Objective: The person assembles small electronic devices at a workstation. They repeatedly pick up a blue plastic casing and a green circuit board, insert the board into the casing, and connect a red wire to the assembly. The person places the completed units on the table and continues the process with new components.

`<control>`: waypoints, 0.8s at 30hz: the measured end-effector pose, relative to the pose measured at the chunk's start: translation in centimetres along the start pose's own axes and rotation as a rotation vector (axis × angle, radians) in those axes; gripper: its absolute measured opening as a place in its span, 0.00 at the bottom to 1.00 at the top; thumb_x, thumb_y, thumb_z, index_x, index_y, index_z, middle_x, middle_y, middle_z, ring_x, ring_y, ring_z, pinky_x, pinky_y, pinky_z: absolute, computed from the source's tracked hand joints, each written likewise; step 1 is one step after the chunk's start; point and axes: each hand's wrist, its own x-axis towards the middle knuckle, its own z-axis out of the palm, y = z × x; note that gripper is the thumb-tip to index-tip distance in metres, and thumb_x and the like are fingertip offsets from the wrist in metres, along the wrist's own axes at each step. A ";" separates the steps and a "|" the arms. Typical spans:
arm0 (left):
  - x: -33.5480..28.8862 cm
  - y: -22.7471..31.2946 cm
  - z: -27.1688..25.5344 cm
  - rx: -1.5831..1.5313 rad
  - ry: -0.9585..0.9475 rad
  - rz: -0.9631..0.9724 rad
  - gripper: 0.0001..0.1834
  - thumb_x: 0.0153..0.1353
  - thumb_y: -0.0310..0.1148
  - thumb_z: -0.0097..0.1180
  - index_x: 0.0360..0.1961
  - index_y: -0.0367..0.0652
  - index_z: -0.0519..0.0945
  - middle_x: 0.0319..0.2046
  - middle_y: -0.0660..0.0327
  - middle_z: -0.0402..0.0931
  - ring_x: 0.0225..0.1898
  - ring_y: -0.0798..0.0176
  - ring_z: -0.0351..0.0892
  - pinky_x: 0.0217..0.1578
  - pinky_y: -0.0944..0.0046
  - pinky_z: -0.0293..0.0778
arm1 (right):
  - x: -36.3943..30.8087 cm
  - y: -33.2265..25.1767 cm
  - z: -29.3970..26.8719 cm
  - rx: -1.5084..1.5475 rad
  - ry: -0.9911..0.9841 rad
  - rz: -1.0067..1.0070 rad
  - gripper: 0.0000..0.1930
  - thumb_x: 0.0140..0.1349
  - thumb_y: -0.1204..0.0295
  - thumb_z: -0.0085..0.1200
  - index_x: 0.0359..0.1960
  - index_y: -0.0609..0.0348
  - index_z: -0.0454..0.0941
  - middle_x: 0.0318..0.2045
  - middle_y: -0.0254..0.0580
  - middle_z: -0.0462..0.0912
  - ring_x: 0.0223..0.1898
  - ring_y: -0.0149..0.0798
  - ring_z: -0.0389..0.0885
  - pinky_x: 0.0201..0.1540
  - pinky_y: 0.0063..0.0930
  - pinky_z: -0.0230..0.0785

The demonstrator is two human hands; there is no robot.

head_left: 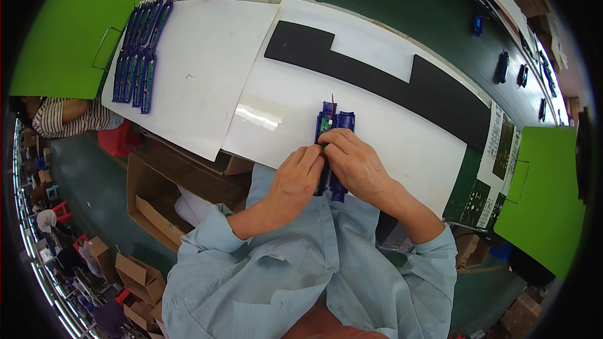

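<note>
A long blue plastic housing in two side-by-side halves lies at the near edge of the white work surface. In its left half sits a green circuit board, with a thin red wire standing out at the far end. My left hand is closed at the left edge of this housing, its fingertips pinched against it. From the right, my right hand reaches over both halves, its fingers bent and gripping near the board. Both hands' fingertips meet there and hide the middle of the housing.
Several filled blue housings lie in rows on the white sheet at left. A black foam mat lies beyond my hands. Green panels stand at both sides. A conveyor with more housings runs behind. Cardboard boxes stand below left.
</note>
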 end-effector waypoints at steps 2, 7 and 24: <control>-0.1 0.0 -0.5 0.028 -0.015 0.039 0.13 0.57 0.17 0.66 0.44 0.31 0.80 0.47 0.50 0.77 0.49 0.46 0.82 0.49 0.53 0.81 | 0.1 0.0 0.0 0.036 0.001 0.020 0.11 0.57 0.83 0.62 0.42 0.68 0.80 0.52 0.49 0.82 0.57 0.52 0.81 0.57 0.41 0.79; -2.0 0.1 -0.6 -0.122 0.082 0.054 0.19 0.58 0.23 0.72 0.51 0.31 0.83 0.54 0.49 0.79 0.57 0.46 0.82 0.56 0.50 0.80 | -0.4 0.6 -0.6 0.227 0.026 0.144 0.07 0.61 0.82 0.64 0.40 0.64 0.81 0.53 0.47 0.80 0.53 0.51 0.80 0.55 0.41 0.77; -5.3 -1.5 0.7 -0.225 0.110 0.120 0.28 0.52 0.38 0.80 0.52 0.35 0.86 0.63 0.52 0.79 0.62 0.44 0.82 0.62 0.45 0.80 | 0.6 -0.2 -0.4 0.212 -0.072 0.256 0.02 0.60 0.79 0.66 0.32 0.62 0.84 0.47 0.43 0.76 0.50 0.49 0.74 0.56 0.41 0.71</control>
